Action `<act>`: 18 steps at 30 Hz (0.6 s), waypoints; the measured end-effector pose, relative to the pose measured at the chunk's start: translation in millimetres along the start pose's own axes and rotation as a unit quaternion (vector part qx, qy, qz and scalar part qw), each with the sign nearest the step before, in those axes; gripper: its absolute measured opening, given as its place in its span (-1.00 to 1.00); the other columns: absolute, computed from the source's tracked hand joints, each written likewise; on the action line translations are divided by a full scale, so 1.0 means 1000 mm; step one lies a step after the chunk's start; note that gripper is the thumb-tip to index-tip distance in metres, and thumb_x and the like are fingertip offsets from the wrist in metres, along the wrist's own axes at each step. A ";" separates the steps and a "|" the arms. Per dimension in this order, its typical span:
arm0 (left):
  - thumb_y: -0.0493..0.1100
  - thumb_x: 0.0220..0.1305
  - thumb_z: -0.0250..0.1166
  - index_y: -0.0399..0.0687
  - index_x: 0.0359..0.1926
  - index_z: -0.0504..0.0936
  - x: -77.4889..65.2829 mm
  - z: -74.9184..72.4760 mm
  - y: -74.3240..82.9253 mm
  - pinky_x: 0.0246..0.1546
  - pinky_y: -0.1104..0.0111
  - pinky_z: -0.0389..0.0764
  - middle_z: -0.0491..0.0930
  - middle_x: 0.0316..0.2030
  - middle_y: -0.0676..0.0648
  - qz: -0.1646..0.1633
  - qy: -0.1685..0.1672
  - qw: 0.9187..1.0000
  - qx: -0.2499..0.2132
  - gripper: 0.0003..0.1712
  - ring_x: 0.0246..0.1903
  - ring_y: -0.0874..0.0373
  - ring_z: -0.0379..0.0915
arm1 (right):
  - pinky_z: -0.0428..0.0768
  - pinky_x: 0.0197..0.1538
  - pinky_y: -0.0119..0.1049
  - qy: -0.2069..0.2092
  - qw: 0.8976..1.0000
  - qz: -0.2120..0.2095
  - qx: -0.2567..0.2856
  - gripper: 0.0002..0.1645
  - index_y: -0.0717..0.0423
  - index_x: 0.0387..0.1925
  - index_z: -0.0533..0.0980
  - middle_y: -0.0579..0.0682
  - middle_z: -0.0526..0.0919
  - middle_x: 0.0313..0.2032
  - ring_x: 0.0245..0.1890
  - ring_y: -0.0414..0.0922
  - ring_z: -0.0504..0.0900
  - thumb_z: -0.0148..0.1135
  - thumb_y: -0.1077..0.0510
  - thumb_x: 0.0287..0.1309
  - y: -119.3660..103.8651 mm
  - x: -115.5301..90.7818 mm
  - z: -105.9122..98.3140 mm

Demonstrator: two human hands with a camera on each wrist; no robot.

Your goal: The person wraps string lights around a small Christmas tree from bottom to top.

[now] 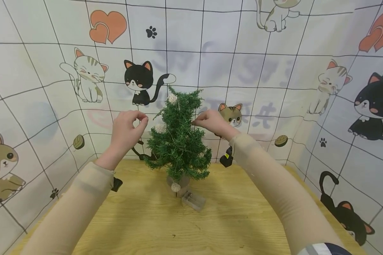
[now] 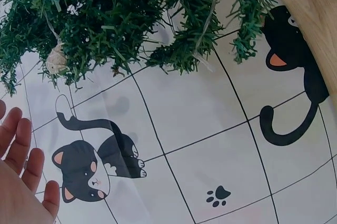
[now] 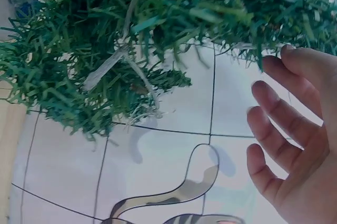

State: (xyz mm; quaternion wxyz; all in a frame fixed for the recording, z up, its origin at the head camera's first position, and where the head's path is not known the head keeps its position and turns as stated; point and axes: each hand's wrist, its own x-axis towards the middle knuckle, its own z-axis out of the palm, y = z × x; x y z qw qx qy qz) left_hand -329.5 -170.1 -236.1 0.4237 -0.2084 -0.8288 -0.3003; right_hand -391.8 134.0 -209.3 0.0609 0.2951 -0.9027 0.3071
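Note:
A small green artificial Christmas tree point(image 1: 180, 134) stands on the table, with a string of pale woven balls on thin clear wire wound about it. One ball point(image 2: 57, 59) hangs among the branches in the left wrist view. My right hand point(image 1: 212, 122) is at the tree's right side. Its thumb and index finger pinch a thin wire point(image 3: 245, 46) at the branches, while the other fingers stay loosely bent. To the left of the tree, my left hand point(image 1: 127, 129) hangs in the air with loosely bent fingers, apart from the branches and holding nothing.
A clear battery box point(image 1: 194, 200) lies in front of the tree's base, with another pale ball point(image 1: 175, 187) beside it. The wooden table point(image 1: 146, 226) is enclosed by a white gridded cloth point(image 1: 185, 32) printed with cats. Small black objects point(image 1: 226, 157) stand near the back edge.

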 end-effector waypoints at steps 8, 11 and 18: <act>-0.11 0.40 0.13 -0.15 0.03 0.64 -0.002 -0.003 -0.016 -0.07 -0.08 0.37 0.65 -0.09 -0.18 -0.023 -0.047 0.998 0.030 -0.68 -0.10 -0.18 0.47 | 0.47 -0.39 -0.23 0.045 0.997 0.056 0.031 -0.62 0.10 -0.13 0.70 0.06 0.70 -0.18 -0.43 -0.09 0.53 0.10 -0.05 0.37 0.032 -0.018 0.002; -0.04 0.41 0.11 -0.10 0.22 0.53 -0.005 -0.007 -0.030 -0.05 -0.09 0.39 0.58 0.07 -0.20 -0.046 -0.076 0.995 0.044 -0.56 0.00 -0.20 0.46 | 0.56 -0.21 -0.16 0.052 0.995 0.069 0.042 -0.61 0.16 -0.11 0.68 0.10 0.69 -0.17 -0.26 0.03 0.61 0.09 -0.02 0.38 0.047 -0.028 0.005; 0.17 0.43 0.03 -0.05 0.43 0.29 -0.019 -0.017 -0.065 0.08 -0.18 0.31 0.38 0.27 -0.28 -0.095 -0.145 0.980 0.094 -0.33 0.22 -0.29 0.27 | 0.56 -0.07 -0.02 0.053 0.993 0.102 0.016 -0.57 0.21 0.00 0.63 0.17 0.65 -0.04 -0.14 0.08 0.62 0.07 -0.02 0.40 0.086 -0.053 0.016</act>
